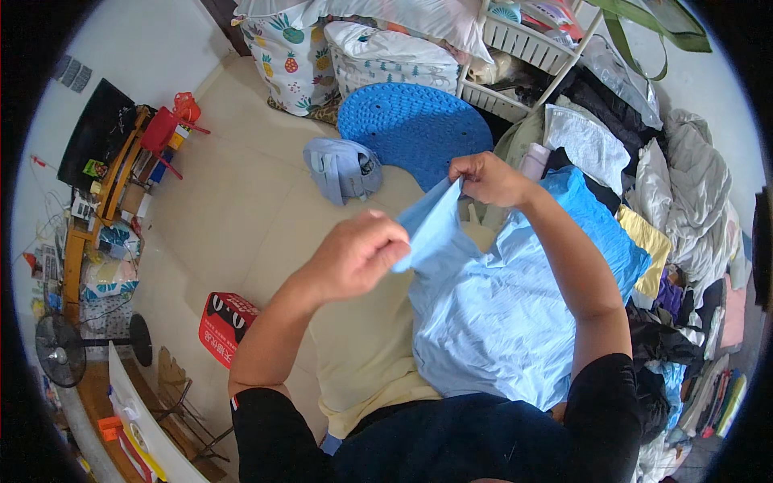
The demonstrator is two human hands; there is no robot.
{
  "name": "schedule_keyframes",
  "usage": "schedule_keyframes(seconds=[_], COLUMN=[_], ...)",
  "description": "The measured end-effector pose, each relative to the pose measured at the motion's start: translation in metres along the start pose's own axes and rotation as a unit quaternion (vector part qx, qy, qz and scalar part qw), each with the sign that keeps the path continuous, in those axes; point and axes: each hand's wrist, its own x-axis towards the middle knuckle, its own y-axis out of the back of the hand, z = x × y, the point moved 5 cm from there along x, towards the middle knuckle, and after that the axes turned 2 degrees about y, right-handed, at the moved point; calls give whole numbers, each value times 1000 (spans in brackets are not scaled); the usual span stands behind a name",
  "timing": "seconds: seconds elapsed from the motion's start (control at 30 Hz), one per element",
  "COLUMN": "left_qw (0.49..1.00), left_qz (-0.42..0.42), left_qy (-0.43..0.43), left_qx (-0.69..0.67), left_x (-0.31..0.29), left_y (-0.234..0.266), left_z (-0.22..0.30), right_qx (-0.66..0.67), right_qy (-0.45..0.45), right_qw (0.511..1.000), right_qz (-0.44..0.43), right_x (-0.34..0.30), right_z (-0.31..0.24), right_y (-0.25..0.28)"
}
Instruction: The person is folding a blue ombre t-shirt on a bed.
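A light blue garment [491, 322], perhaps a shirt, hangs in front of me and is rumpled over its lower part. My left hand [354, 253] is closed on one end of its upper edge, which looks like a collar or band. Higher and to the right, my right hand [493, 179] pinches the other end of that edge. Between both hands the cloth is stretched taut. Under the garment spreads a pale yellow cloth [362, 322], partly covered by it. Which kind of garment it is, I cannot tell for sure.
Beyond my hands stand a blue oval plastic piece [403, 117] and a grey-blue bag [342, 171]. Piled clothes [596, 209] fill the right side. A red box-like item [225, 326] lies on the floor at left, near a black fan [60, 352]. White baskets [527, 48] stand at the back.
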Motion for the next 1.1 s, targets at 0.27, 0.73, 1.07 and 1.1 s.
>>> schedule_keyframes(seconds=[0.27,0.73,1.07,1.1], left_qw=[964,964,944,941], left_qz=[-4,-149,-1,0], left_qy=[255,96,296,306], left_qx=[-71,-196,-147,-143], left_x=[-9,13,10,12], left_y=[19,10,-15,-16], left_z=[-40,-28,-157,-158], right_qx=[-270,-241,-230,-220], right_qy=[160,102,30,-12], right_qw=[943,938,928,943], right_qz=[110,226,293,250], right_x=[-11,-1,-92,-106], right_z=[-45,-6,-66,-64], right_y=[28,17,-124,-146])
